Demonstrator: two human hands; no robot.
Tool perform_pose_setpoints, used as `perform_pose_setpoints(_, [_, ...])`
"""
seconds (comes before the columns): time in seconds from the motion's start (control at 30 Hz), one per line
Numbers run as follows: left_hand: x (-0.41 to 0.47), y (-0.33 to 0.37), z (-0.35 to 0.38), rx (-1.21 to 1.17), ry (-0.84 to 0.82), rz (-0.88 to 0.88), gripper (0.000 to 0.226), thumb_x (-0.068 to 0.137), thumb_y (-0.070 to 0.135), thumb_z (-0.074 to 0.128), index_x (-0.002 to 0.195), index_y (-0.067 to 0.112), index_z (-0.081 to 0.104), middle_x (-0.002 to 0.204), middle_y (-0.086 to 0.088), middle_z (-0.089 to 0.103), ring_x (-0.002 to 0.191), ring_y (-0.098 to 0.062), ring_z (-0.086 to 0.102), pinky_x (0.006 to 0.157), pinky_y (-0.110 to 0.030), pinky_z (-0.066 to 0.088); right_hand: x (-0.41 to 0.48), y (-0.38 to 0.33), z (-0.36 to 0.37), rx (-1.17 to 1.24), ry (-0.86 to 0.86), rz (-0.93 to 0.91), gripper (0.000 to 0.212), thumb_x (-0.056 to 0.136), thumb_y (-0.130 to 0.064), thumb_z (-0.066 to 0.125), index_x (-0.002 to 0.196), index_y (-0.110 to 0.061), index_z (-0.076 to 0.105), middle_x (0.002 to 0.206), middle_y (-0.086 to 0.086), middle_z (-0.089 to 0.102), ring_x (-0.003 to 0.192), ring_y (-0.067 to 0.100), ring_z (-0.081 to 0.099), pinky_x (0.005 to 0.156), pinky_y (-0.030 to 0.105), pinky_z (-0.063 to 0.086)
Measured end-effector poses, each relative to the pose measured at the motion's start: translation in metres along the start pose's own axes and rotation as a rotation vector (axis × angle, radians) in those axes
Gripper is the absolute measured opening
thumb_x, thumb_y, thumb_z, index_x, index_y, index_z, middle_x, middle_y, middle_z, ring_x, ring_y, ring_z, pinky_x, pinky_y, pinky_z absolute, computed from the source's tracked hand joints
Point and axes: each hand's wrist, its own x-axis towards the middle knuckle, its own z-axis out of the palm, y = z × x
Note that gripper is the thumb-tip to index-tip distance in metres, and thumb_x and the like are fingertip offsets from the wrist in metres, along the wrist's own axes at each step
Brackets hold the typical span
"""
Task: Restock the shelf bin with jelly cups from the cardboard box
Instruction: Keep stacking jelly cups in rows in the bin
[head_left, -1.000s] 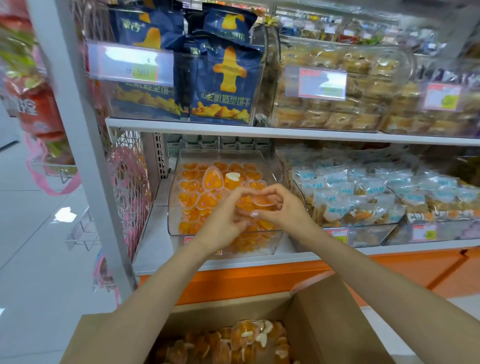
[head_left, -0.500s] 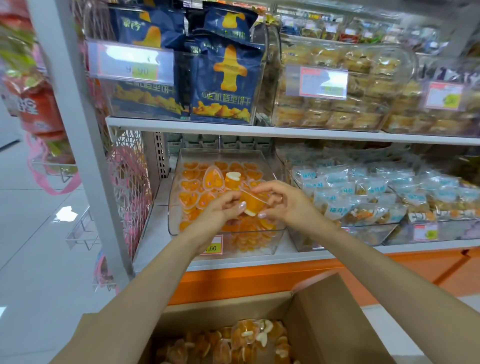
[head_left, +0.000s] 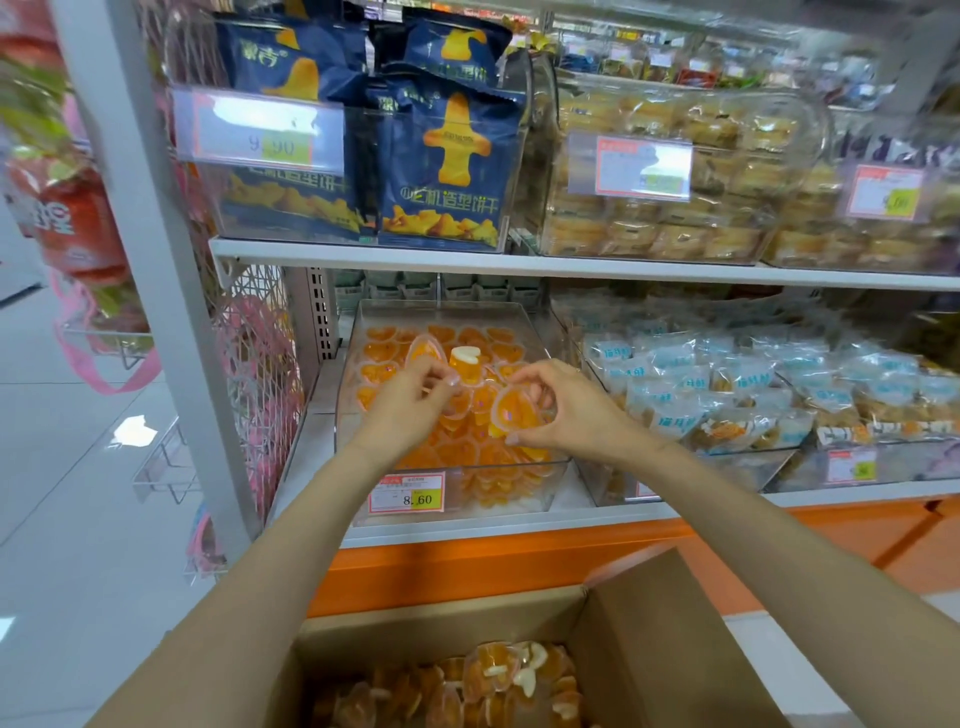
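Observation:
A clear plastic shelf bin (head_left: 550, 486) on the lower shelf holds many orange heart-shaped jelly cups (head_left: 382, 353). My right hand (head_left: 566, 402) holds one orange jelly cup (head_left: 514, 413) over the bin's front right part. My left hand (head_left: 410, 400) hovers over the bin's middle with fingertips pinched near a cup; whether it grips anything is unclear. An open cardboard box (head_left: 660, 639) with more jelly cups (head_left: 493, 675) sits below, at the frame's bottom.
A price tag (head_left: 408, 493) marked 8.60 hangs on the bin's front. Blue-white wrapped snacks (head_left: 727, 384) fill the bin to the right. Blue biscuit bags (head_left: 441, 166) and pastries (head_left: 675, 171) stand on the upper shelf. A grey upright post (head_left: 156, 260) stands at left.
My hands, joined around one cup a second ago, have parted. The right hand keeps the cup and has shifted right; the left has moved slightly left over the bin.

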Motion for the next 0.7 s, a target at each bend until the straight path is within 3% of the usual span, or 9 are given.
perform_pose_setpoints(0.17, [0.002, -0.007, -0.006, 0.104, 0.032, -0.003, 0.004, 0.094, 0.014, 0.052, 0.093, 0.014, 0.055, 0.102, -0.009, 0.065, 0.092, -0.024, 0.064, 0.067, -0.025, 0.044, 0.009, 0.004, 0.018, -0.245, -0.055, -0.016, 0.068, 0.074, -0.052, 0.07, 0.132, -0.026, 0.047, 0.119, -0.002, 0.048, 0.117, 0.02, 0.042, 0.1, 0.036, 0.032])
perform_pose_setpoints(0.27, [0.002, -0.009, -0.006, 0.122, 0.037, -0.001, 0.005, 0.094, 0.012, 0.052, 0.09, 0.015, 0.056, 0.105, -0.009, 0.065, 0.097, -0.023, 0.062, 0.074, -0.028, 0.046, 0.014, 0.004, 0.025, -0.384, -0.096, -0.028, 0.07, 0.079, -0.057, 0.063, 0.138, -0.027, 0.042, 0.136, 0.004, 0.043, 0.126, 0.024, 0.035, 0.105, 0.039, 0.026])
perform_pose_setpoints(0.4, [0.004, -0.01, -0.007, 0.137, 0.061, 0.008, 0.008, 0.094, 0.014, 0.052, 0.094, 0.011, 0.06, 0.103, -0.009, 0.067, 0.092, -0.023, 0.064, 0.071, -0.026, 0.046, 0.015, 0.008, 0.03, -0.498, -0.121, -0.048, 0.067, 0.084, -0.055, 0.058, 0.143, -0.03, 0.037, 0.132, 0.003, 0.041, 0.122, 0.022, 0.032, 0.101, 0.036, 0.024])
perform_pose_setpoints(0.63, [0.007, -0.016, -0.005, 0.142, 0.045, 0.017, 0.007, 0.093, 0.013, 0.053, 0.089, 0.017, 0.056, 0.105, -0.007, 0.065, 0.096, -0.022, 0.062, 0.079, -0.031, 0.048, 0.015, 0.009, 0.031, -0.454, -0.062, -0.088, 0.052, 0.082, -0.047, 0.064, 0.13, -0.031, 0.054, 0.127, -0.002, 0.046, 0.121, 0.02, 0.034, 0.101, 0.035, 0.026])
perform_pose_setpoints(0.7, [0.008, -0.017, -0.004, 0.146, 0.054, 0.011, 0.006, 0.093, 0.013, 0.053, 0.09, 0.017, 0.056, 0.105, -0.006, 0.065, 0.094, -0.021, 0.062, 0.075, -0.027, 0.047, 0.013, 0.009, 0.033, -0.455, -0.053, -0.082, 0.052, 0.081, -0.047, 0.064, 0.129, -0.03, 0.055, 0.127, -0.003, 0.047, 0.121, 0.019, 0.034, 0.1, 0.034, 0.026])
